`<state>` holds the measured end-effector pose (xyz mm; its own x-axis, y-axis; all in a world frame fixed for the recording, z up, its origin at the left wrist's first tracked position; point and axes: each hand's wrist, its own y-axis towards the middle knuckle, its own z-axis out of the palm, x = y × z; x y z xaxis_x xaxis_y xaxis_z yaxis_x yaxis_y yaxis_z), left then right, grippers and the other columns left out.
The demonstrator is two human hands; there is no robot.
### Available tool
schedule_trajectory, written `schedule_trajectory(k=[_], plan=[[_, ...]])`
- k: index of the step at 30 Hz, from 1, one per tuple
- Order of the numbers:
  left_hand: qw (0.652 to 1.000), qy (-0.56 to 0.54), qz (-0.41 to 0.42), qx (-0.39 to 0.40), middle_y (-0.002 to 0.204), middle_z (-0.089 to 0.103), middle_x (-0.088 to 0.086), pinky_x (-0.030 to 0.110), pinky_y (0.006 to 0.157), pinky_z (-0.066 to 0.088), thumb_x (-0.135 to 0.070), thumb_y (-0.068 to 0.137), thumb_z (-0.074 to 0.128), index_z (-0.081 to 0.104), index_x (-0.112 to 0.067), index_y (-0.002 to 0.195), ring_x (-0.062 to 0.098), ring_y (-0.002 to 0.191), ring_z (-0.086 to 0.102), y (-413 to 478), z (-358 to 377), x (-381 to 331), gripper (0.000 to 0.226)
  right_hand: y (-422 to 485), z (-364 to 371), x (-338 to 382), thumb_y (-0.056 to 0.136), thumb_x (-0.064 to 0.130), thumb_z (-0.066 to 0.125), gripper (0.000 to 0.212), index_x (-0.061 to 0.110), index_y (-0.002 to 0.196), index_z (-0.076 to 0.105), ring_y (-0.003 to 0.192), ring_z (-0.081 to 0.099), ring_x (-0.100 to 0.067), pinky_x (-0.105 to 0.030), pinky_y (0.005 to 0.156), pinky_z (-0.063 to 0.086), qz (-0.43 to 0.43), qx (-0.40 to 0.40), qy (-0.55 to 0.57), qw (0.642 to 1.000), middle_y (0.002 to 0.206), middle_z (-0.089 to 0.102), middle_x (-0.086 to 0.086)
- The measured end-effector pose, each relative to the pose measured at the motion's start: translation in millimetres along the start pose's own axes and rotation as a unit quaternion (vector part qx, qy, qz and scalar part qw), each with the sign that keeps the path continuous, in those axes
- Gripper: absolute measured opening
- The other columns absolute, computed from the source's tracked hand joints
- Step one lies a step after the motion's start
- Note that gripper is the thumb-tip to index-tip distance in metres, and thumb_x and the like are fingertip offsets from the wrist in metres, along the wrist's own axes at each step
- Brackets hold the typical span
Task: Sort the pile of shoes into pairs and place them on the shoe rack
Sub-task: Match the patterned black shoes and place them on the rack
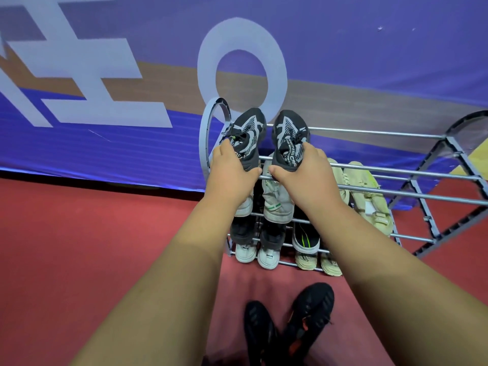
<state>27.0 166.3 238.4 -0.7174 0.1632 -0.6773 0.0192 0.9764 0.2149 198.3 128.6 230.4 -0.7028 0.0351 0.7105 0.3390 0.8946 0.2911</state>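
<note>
A grey metal shoe rack (396, 171) stands against the blue banner wall. On its top tier lie two black shoes with white pattern, toes toward the wall. My left hand (229, 173) grips the heel of the left black patterned shoe (249, 133). My right hand (303, 171) grips the heel of the right black patterned shoe (289, 136). Lower tiers hold a white sneaker pair (277, 202), a beige pair (367, 191), a dark pair with white heels (268, 253) and a cream pair (306, 250).
Two black shoes with orange marks (290, 326) lie on the red floor in front of the rack, between my forearms. The top tier's right part (383, 151) holds nothing. The blue banner (105, 75) runs right behind the rack.
</note>
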Motion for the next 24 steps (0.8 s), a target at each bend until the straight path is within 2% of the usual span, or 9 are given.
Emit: schedule_trajectory(k=[5,9,14,17,22,24], plan=[[1.0,-0.014,0.014,0.002,0.147,0.041,0.003,0.043,0.108,0.047,-0.028,0.078,0.08,0.033,-0.018,0.153,0.021,0.138,0.042,-5,-3,3,0.089,-4,3,3,0.072,0.061,0.076,0.054,0.027,0.113,0.063,0.116,0.053,-0.015,-0.032,0.092,0.048,-0.014,0.003,0.015,1.0,0.11,0.066,0.005],[1.0,-0.022,0.012,-0.008,0.151,0.04,0.002,0.034,0.11,0.043,-0.029,0.081,0.083,0.032,-0.016,0.155,0.019,0.14,0.042,-7,-6,5,0.092,-3,5,6,0.073,0.065,0.076,0.06,0.025,0.116,0.062,0.118,0.052,-0.016,-0.035,0.097,0.05,-0.012,0.005,0.014,1.0,0.114,0.065,0.003],[1.0,-0.015,0.013,-0.002,0.155,0.038,0.002,0.038,0.113,0.043,-0.033,0.081,0.083,0.031,-0.015,0.157,0.02,0.143,0.041,-9,-7,8,0.094,-9,5,10,0.08,0.054,0.082,0.062,0.022,0.128,0.058,0.125,0.05,-0.017,-0.027,0.096,0.041,-0.013,-0.003,0.021,1.0,0.125,0.059,-0.001],[1.0,-0.006,0.014,0.007,0.152,0.041,0.004,0.04,0.111,0.045,-0.031,0.08,0.083,0.032,-0.017,0.156,0.021,0.14,0.043,-9,-11,7,0.093,-12,2,12,0.081,0.055,0.081,0.062,0.023,0.129,0.058,0.128,0.049,-0.017,-0.032,0.103,0.045,-0.027,-0.002,0.018,0.999,0.126,0.059,0.0],[0.999,0.033,0.014,0.031,0.139,0.046,0.008,0.044,0.099,0.051,-0.026,0.081,0.078,0.041,-0.013,0.143,0.03,0.127,0.051,-19,-21,6,0.073,-22,-9,17,0.078,0.063,0.073,0.07,0.019,0.131,0.055,0.128,0.049,-0.024,-0.042,0.109,0.044,-0.036,0.015,-0.048,0.998,0.128,0.058,-0.002],[0.995,0.081,0.021,0.048,0.134,0.047,0.01,0.042,0.095,0.051,-0.024,0.086,0.074,0.044,-0.009,0.135,0.032,0.123,0.051,-29,-28,6,0.06,-33,-17,20,0.081,0.053,0.074,0.072,0.015,0.139,0.052,0.132,0.048,-0.029,-0.045,0.112,0.042,-0.028,0.032,-0.064,0.997,0.135,0.055,-0.006]])
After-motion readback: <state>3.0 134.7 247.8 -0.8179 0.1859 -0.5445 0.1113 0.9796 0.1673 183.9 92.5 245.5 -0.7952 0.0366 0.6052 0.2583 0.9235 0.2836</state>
